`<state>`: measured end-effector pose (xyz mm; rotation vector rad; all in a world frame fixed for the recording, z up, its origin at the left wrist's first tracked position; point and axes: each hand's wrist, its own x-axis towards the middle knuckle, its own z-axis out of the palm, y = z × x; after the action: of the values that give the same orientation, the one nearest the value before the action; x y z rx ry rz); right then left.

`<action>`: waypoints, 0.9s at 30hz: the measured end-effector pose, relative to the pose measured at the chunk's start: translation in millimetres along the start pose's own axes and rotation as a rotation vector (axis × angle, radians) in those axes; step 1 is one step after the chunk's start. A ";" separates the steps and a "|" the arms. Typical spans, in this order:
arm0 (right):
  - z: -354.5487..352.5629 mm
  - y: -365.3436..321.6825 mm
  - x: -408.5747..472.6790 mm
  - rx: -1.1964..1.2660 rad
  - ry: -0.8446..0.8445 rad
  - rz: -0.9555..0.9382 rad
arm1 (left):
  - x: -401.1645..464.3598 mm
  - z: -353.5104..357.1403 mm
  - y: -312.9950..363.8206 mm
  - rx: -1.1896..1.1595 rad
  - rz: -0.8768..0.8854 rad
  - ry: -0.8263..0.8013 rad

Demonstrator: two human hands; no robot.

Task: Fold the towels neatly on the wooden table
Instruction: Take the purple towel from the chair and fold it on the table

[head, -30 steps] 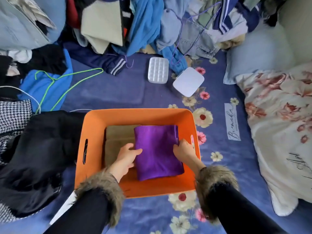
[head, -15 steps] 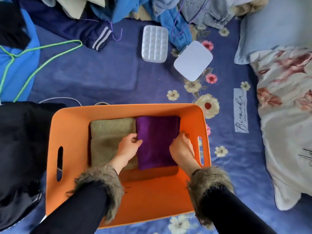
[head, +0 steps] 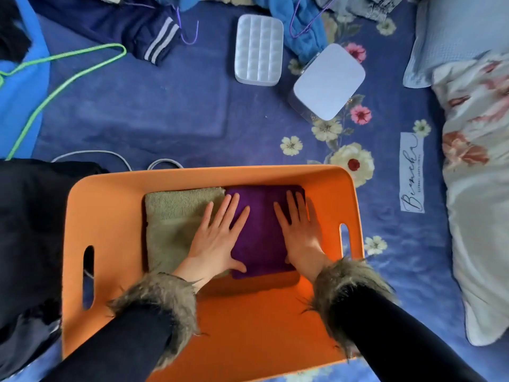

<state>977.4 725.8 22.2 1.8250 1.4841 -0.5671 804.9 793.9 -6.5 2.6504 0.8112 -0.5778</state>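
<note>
Both hands — left hand (head: 217,238), right hand (head: 298,230) — lie flat with straight fingers, gripping nothing, pressing the folded purple towel (head: 261,244) level beside the olive towel (head: 176,224) in the orange bin (head: 110,216).

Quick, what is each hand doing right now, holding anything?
Left hand: open, fingers straight, flat across the olive towel and purple towel.
Right hand: open, flat on the purple towel.

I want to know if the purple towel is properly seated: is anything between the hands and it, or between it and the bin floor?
Nothing visible. The left hand and right hand lie flat on the purple towel in the orange bin, beside the green towel.
</note>
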 end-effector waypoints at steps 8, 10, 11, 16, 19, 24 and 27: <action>13.5 -4.2 20.1 -0.031 -0.052 -0.008 | 20.7 0.3 9.5 0.074 -0.118 -0.162; 10.5 -2.3 13.8 -0.004 -0.033 -0.023 | 17.3 -5.5 12.3 0.068 -0.122 -0.172; 9.5 -1.5 9.7 0.046 -0.008 -0.034 | 14.0 -7.7 12.8 0.059 -0.126 -0.163; 5.1 -12.6 -34.9 0.497 0.101 -0.044 | -31.0 -19.9 30.0 -0.075 -0.179 -0.078; -7.8 -23.8 -75.2 0.897 0.060 -0.036 | -73.9 -32.3 46.9 -0.304 -0.225 0.031; -46.6 -37.2 -150.6 1.294 0.134 0.027 | -155.4 -65.7 61.8 -0.579 -0.383 0.396; -69.7 -54.0 -191.5 1.316 0.141 -0.082 | -208.9 -83.7 69.7 -0.694 -0.574 0.522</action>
<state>871.7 657.6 191.4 2.7616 1.3304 -1.7730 711.2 675.9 174.6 1.9078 1.5928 0.2829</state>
